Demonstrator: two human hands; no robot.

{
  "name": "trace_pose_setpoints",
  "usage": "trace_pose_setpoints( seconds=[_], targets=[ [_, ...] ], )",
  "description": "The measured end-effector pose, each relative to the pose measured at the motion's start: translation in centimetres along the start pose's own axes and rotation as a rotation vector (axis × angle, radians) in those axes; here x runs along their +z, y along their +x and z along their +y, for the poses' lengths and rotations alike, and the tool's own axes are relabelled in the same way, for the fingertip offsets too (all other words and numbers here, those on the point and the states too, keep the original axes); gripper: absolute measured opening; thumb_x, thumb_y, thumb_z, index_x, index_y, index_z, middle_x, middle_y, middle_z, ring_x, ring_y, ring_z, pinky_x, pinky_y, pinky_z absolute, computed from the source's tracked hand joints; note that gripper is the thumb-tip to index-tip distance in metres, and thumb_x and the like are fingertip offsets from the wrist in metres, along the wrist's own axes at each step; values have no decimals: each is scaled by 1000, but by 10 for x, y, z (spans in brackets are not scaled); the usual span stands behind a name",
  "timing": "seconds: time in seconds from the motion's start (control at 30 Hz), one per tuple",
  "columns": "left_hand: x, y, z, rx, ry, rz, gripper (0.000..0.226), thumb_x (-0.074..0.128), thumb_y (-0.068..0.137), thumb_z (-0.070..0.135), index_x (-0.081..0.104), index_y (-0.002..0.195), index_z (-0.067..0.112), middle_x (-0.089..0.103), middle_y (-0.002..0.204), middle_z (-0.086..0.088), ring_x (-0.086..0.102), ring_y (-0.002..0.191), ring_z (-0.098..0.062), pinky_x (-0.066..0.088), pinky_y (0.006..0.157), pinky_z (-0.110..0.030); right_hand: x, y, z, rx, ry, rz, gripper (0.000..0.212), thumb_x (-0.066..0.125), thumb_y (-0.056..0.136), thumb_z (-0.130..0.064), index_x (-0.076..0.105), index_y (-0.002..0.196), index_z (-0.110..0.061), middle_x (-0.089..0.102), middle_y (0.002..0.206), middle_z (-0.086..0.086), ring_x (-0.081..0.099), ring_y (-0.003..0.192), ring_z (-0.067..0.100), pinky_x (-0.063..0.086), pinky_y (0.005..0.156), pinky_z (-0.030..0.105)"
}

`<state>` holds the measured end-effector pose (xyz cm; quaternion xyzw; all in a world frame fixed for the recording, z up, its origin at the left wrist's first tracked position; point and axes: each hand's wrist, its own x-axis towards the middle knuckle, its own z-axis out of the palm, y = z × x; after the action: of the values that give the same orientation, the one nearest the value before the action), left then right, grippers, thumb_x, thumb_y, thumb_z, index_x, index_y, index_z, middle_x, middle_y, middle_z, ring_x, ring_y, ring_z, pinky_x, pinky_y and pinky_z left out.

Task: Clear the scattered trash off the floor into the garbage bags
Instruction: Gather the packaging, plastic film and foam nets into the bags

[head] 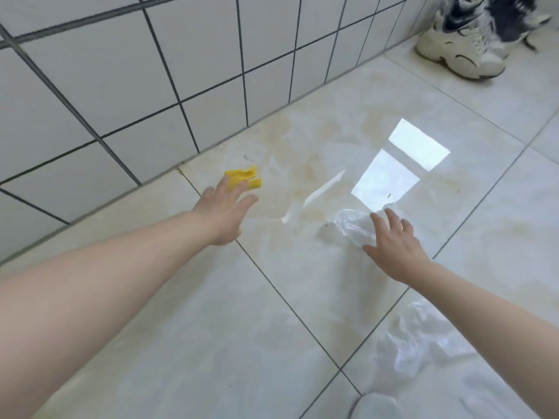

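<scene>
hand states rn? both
Left hand: open, fingers spread, reaching over the yellow foam net, not gripping it.
Right hand: open, fingers on the crumpled clear plastic, nothing held.

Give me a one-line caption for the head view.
Left hand reaching for yellow foam scrap, right hand over crumpled clear plastic.

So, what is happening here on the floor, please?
A person is reaching down with both bare hands to pick trash off the tiled floor. The left hand is open, its fingers just over a yellow foam net near the wall. The right hand is open over a crumpled clear plastic piece. Neither is gripped yet. More clear plastic, maybe a bag, lies under the right forearm. Sneakers stand in the corner.
</scene>
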<state>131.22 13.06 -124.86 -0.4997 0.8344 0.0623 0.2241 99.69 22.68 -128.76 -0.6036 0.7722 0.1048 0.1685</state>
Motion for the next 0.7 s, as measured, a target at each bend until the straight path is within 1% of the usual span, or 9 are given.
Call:
trace_pose_setpoints(
  seconds=[0.07,0.1,0.2,0.3,0.37,0.47,0.53,0.63,0.7],
  targets=[
    [-3,23,2,-92,-132,53,76,51,90,23,6,150,32,-11,159,0,-7,145,-37,15,115,-51,6,3,10,27,45,-32,71,50,92,-44,9,149,-30,7,158,9,17,138,42,33,106,54],
    [-2,32,2,-128,-184,47,78,51,90,24,3,150,34,-15,159,1,-9,145,-37,13,115,-53,10,3,13,17,65,-60,71,50,92,-45,8,148,-35,9,157,7,20,136,41,33,106,53],
    [8,52,-5,-158,-223,-42,85,52,91,28,-9,149,38,-20,159,3,-11,145,-36,9,114,-55,23,-4,17,-72,61,-67,68,51,91,-41,13,147,-39,23,149,6,28,128,37,38,102,48],
    [24,59,-11,-182,-315,-116,82,48,95,35,-13,149,38,-10,161,3,-7,147,-34,12,115,-53,33,-10,10,-150,13,8,69,59,85,-22,28,144,-35,42,125,5,38,116,36,45,90,40],
    [35,60,-12,-182,-357,-120,79,45,95,40,-12,149,38,-1,161,1,1,147,-32,16,114,-51,40,-11,7,-215,-8,44,68,61,77,-7,41,138,-28,49,113,7,43,106,37,45,83,39],
    [45,59,-10,-157,-356,8,76,48,93,39,1,152,29,19,156,-7,23,140,-35,29,109,-49,38,-9,4,-264,35,30,53,58,79,-2,50,128,-19,51,110,6,44,101,32,42,81,37],
    [48,55,-4,-159,-322,101,69,49,93,33,13,150,18,35,146,-13,36,130,-37,37,101,-47,32,-8,1,-330,102,31,45,53,77,5,56,118,-14,50,104,6,47,93,30,40,73,34],
    [49,49,7,-183,-242,165,55,50,93,24,29,141,9,46,134,-15,44,117,-37,41,89,-43,25,-11,-5,-354,266,61,45,43,70,14,59,104,-11,45,95,2,48,80,28,38,63,32],
    [51,46,12,-177,-184,194,43,49,93,17,36,133,7,51,128,-16,46,113,-37,42,84,-42,19,-15,-9,-327,377,114,49,38,68,17,59,102,-11,45,94,0,49,81,28,43,66,35]
  ],
)
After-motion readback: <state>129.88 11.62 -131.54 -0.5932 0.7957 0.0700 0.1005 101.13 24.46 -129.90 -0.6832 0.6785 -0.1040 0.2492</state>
